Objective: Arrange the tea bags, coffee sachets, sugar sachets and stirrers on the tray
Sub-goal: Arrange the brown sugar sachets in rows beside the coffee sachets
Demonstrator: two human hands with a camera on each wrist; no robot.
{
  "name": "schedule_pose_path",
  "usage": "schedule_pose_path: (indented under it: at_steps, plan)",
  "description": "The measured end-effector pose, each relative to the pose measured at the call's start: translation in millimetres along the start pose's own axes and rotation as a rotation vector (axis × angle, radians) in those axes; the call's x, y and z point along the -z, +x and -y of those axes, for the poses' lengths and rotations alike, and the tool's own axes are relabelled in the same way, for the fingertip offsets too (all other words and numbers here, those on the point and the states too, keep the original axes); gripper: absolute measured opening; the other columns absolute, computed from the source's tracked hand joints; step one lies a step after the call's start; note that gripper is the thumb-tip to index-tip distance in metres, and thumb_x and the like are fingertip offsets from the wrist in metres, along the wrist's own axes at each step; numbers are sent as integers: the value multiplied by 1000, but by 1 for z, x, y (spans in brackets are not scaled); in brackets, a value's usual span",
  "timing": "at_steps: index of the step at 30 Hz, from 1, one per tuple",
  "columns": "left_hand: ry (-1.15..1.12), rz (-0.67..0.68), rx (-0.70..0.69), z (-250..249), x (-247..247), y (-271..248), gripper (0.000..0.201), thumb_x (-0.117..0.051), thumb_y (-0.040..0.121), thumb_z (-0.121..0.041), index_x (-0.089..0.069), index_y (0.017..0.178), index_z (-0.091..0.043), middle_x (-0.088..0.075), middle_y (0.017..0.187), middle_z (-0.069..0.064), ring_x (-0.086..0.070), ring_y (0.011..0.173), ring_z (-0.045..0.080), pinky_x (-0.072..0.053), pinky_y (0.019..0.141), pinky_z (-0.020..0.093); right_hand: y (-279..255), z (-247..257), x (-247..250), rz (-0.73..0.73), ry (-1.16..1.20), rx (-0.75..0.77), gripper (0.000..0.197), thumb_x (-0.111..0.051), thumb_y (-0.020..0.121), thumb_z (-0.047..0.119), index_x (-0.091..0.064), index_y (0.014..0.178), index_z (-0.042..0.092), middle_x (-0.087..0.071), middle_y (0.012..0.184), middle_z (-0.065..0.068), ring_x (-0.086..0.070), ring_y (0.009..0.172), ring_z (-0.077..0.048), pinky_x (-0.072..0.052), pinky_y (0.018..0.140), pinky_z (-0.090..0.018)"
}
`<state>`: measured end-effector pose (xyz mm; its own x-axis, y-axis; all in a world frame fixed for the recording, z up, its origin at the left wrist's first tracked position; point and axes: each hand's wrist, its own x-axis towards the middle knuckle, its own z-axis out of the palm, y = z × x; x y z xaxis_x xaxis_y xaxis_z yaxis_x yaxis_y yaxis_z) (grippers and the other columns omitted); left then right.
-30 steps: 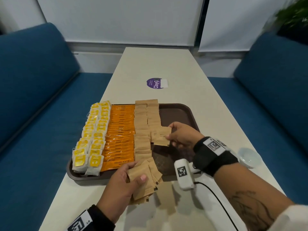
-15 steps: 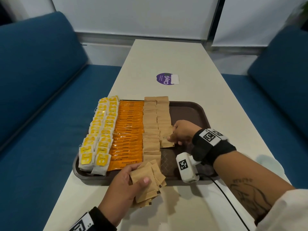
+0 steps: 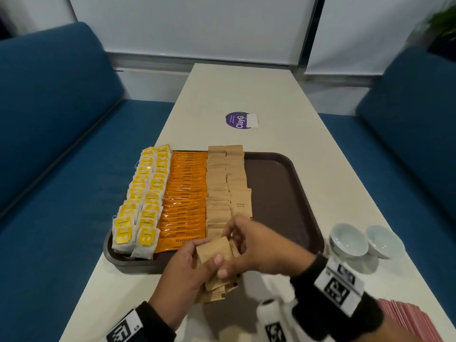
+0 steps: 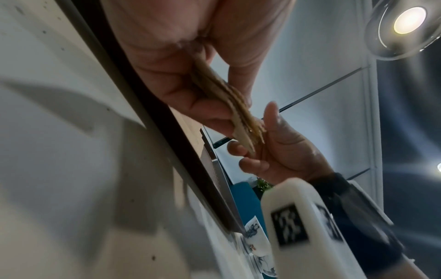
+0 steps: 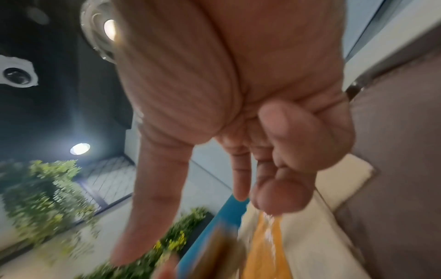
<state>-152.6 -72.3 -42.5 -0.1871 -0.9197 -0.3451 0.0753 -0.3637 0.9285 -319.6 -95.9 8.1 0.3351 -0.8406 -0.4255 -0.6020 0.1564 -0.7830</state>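
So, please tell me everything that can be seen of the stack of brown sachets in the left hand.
The stack of brown sachets is a fanned bundle of flat, kraft-paper-looking packets with crimped ends. The left hand grips it, thumb on top, above the near rim of the tray. The right hand reaches its far edge, fingers at the top sachet; whether they pinch it is unclear.

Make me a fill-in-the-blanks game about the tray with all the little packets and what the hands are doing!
1. The left hand holds a stack of brown ____ sachets.
2. On the tray, the orange coffee sachets lie between the brown sachets and the yellow ____ bags.
3. Right of the tray stand ____ small white cups.
4. The right hand reaches for the stack at the tray's ____ edge.

Missing words: sugar; tea; two; near
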Motion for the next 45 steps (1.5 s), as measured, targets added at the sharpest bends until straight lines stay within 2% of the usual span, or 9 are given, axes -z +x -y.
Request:
schedule_pose_path:
  at_steps: [4,7,11,17,26,31,36,42,45]
  plan:
    - [-4,57,-13,-2,-6,-8,49,-67,64,-27,-59,111,-15,-73,101,-1,-68,94,16,-56,76,30,-8,-12,-16,-153,333,54,28,-75,77,7,-53,88,22,-64,81,5,-61,58,1,-45,47,-15]
    - [-2,106,-4,-4,-7,-11,42,-69,70,-10,-58,110,-18,-74,96,-8,-69,89,11,-56,68,24,-16,-19,-14,-157,469,44,10,-64,87,8,-58,87,16,-65,79,-1,-53,52,-6,-36,39,-17]
    - [56,114,15,-4,-9,-9,37,-63,80,6,-58,105,-21,-74,89,-8,-71,80,12,-54,61,23,-19,-25,-9,-214,551,32,8,-59,91,12,-63,85,14,-67,79,-2,-60,63,-10,-43,48,-20]
    - [16,82,22,-8,-5,-9,39,-65,80,5,-57,106,-23,-71,96,-2,-71,83,25,-56,62,34,-29,-30,-4,-664,281,409,30,-66,75,-12,-75,79,17,-62,84,4,-59,73,2,-47,63,-10]
    - [-80,32,-7,-15,-3,-5,8,-57,86,-6,-61,91,-11,-69,98,12,-68,69,20,-54,49,29,-21,-47,-22,-619,184,641,10,-74,68,11,-72,75,17,-63,100,13,-64,92,-4,-53,73,-17]
    - [-97,35,-39,-11,-3,-4,27,-65,70,-15,-60,96,-9,-70,100,15,-69,72,24,-56,54,32,-22,-42,-26,-633,162,695,6,-68,71,20,-71,75,16,-63,101,7,-64,90,-3,-50,74,-13]
    - [-97,56,-48,-13,1,-4,34,-65,64,-17,-64,97,-10,-71,102,13,-70,75,21,-56,54,28,-26,-43,-21,-582,245,663,18,-69,66,1,-69,61,19,-67,92,8,-65,87,-7,-49,75,-15]
    - [-9,190,12,-13,-1,-7,37,-66,63,-22,-66,99,-14,-68,112,7,-68,88,17,-53,64,23,-31,-37,-8,-309,596,586,26,-58,62,-2,-64,51,22,-66,74,1,-61,75,-8,-49,66,-18]
    - [-8,292,87,-12,-4,-11,45,-67,63,-17,-61,106,-9,-74,97,4,-70,80,19,-56,62,27,-27,-34,-8,-192,701,567,21,-55,61,4,-62,52,22,-64,71,-1,-58,69,-9,-47,63,-18]
